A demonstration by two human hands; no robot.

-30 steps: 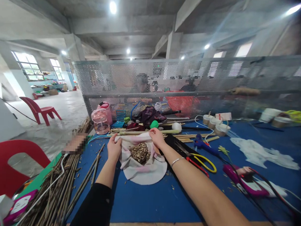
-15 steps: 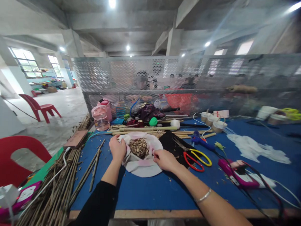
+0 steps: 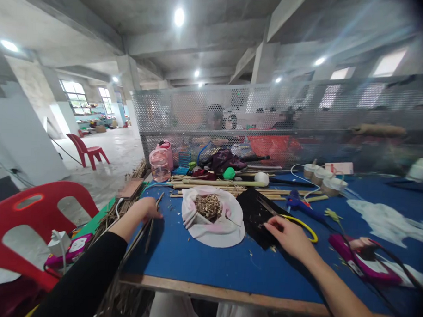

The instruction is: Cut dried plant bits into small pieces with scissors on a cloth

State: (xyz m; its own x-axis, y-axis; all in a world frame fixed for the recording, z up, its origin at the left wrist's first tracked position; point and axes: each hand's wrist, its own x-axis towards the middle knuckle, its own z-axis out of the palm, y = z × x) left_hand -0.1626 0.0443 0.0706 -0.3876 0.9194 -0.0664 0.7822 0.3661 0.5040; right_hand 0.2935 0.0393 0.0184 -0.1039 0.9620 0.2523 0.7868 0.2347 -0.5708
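A white cloth (image 3: 220,235) lies spread on the blue table, holding a heap of small dry brown pieces (image 3: 209,207); neither hand touches it. My left hand (image 3: 145,209) is at the left over several thin dark sticks (image 3: 149,234), its fingers loosely bent and partly hidden; I see nothing held in it. To the right of the cloth, my right hand (image 3: 288,231) hovers by the black fabric (image 3: 253,215), thumb and fingers slightly apart. It covers part of the scissors, whose yellow handle (image 3: 311,230) shows behind it.
Bamboo rods (image 3: 219,182), a green ball (image 3: 228,173) and a pink bottle (image 3: 160,165) lie or stand along the back. A blue glue gun (image 3: 302,205), paper cups (image 3: 333,186) and a magenta power strip (image 3: 364,261) are at right. A mesh screen (image 3: 186,100) stands behind.
Both hands have let go of the white cloth. My left hand has moved left over the sticks, and my right hand has moved right to the scissors. The view has turned slightly left.
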